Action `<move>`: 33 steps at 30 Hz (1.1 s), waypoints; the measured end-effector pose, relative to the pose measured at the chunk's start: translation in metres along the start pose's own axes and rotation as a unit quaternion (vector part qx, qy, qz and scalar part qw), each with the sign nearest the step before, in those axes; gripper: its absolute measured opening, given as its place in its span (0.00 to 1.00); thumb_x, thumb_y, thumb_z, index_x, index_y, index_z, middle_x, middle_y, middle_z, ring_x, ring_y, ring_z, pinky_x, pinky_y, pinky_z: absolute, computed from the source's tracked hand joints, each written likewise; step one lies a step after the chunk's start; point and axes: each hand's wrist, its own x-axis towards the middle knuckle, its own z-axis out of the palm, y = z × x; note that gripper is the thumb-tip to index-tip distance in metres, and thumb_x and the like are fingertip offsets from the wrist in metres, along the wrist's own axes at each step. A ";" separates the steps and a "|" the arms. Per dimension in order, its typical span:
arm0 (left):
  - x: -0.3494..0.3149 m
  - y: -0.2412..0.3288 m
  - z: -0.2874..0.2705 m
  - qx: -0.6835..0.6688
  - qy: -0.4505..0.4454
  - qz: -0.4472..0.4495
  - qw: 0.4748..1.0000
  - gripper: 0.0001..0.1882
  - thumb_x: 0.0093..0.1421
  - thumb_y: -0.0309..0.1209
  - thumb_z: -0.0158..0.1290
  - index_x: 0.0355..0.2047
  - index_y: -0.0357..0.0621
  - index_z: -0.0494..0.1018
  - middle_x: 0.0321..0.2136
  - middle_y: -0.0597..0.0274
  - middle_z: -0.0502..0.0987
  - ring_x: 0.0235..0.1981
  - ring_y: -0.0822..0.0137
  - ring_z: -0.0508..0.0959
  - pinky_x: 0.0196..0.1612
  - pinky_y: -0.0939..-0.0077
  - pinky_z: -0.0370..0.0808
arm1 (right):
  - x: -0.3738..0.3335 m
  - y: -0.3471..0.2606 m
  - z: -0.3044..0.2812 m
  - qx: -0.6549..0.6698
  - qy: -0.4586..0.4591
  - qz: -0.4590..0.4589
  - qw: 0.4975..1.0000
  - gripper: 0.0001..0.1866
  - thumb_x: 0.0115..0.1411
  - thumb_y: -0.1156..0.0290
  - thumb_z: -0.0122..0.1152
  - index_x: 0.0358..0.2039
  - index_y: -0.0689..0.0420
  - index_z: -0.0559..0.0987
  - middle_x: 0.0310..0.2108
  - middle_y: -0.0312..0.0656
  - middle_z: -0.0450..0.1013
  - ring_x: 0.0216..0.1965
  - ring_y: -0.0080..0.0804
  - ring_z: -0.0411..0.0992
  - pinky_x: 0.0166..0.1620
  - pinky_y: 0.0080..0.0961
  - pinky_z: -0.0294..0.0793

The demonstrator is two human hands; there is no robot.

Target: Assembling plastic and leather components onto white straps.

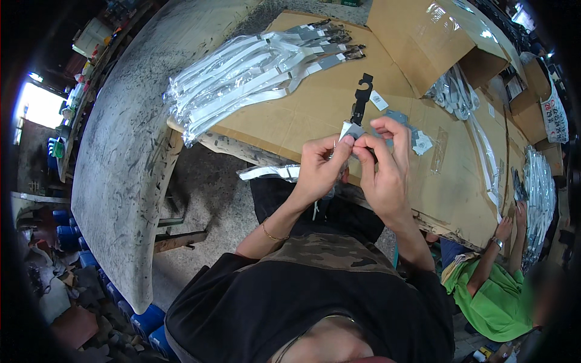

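Above the near edge of the cardboard-covered table, my left hand (321, 166) pinches a small grey-and-white card (351, 129) between thumb and fingers. A black plastic hanger hook (362, 100) sticks up from the card. My right hand (387, 172) meets it from the other side, thumb and index finger closed at the card's edge, other fingers curled above. A white belt in a clear sleeve (270, 172) stretches left from behind my left wrist; its link to the card is hidden by my hands. Grey cards (396, 118) and a white tag (379, 100) lie just beyond.
A pile of sleeved white belts (242, 75) with black hooks lies at the far left. An open cardboard box (417, 36) stands at the back right, with unsleeved white straps (457, 94) beside it. At the right, a person in green (493, 302) handles a strap near more sleeved belts (538, 193).
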 end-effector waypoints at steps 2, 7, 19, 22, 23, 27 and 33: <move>0.000 0.000 -0.001 -0.005 -0.004 0.006 1.000 0.16 0.66 0.33 0.47 0.26 0.34 0.74 0.14 0.70 0.69 0.14 0.80 0.69 0.16 0.82 0.67 | -0.004 0.003 0.004 0.022 0.007 0.017 1.000 0.06 0.54 0.80 0.60 0.34 0.64 0.74 0.44 0.49 0.65 0.41 0.44 0.66 0.42 0.36 0.68; -0.001 0.007 0.001 -0.006 -0.012 0.001 1.000 0.15 0.66 0.32 0.47 0.27 0.34 0.74 0.14 0.70 0.69 0.14 0.80 0.70 0.17 0.83 0.67 | -0.007 0.004 0.008 0.034 0.038 0.055 0.997 0.07 0.54 0.81 0.60 0.34 0.63 0.73 0.44 0.50 0.66 0.41 0.45 0.66 0.43 0.36 0.68; 0.001 0.010 -0.012 0.036 -0.060 -0.033 0.997 0.14 0.66 0.33 0.48 0.31 0.35 0.76 0.15 0.72 0.69 0.15 0.80 0.69 0.18 0.83 0.67 | 0.026 0.004 -0.028 0.054 -0.083 0.008 0.995 0.13 0.51 0.80 0.61 0.39 0.59 0.77 0.47 0.44 0.68 0.43 0.40 0.68 0.45 0.34 0.69; 0.001 0.011 -0.014 0.048 -0.071 -0.038 0.996 0.14 0.66 0.34 0.49 0.31 0.35 0.76 0.15 0.72 0.69 0.15 0.81 0.69 0.18 0.84 0.67 | 0.045 0.005 -0.038 -0.003 -0.193 -0.051 0.980 0.10 0.51 0.79 0.61 0.36 0.59 0.78 0.48 0.43 0.67 0.42 0.40 0.68 0.45 0.34 0.69; 0.001 0.011 -0.014 0.047 -0.068 -0.034 0.996 0.14 0.66 0.35 0.49 0.31 0.35 0.76 0.15 0.72 0.69 0.15 0.81 0.69 0.18 0.84 0.67 | 0.048 0.004 -0.040 -0.003 -0.192 -0.051 0.980 0.10 0.51 0.79 0.61 0.36 0.59 0.78 0.48 0.43 0.67 0.42 0.40 0.68 0.45 0.34 0.69; -0.001 0.011 -0.017 0.036 -0.069 -0.046 0.996 0.14 0.65 0.35 0.50 0.31 0.35 0.76 0.15 0.72 0.68 0.15 0.81 0.70 0.18 0.84 0.68 | 0.057 0.010 -0.037 0.024 -0.270 -0.020 0.962 0.07 0.53 0.77 0.61 0.33 0.60 0.76 0.48 0.43 0.67 0.42 0.41 0.68 0.46 0.34 0.68; -0.002 0.009 -0.025 0.088 -0.095 -0.029 0.991 0.12 0.60 0.35 0.57 0.32 0.36 0.76 0.17 0.71 0.72 0.15 0.81 0.70 0.18 0.86 0.66 | 0.060 0.040 -0.029 0.217 -0.276 0.161 0.922 0.07 0.60 0.71 0.57 0.34 0.63 0.74 0.48 0.43 0.70 0.45 0.32 0.70 0.50 0.29 0.68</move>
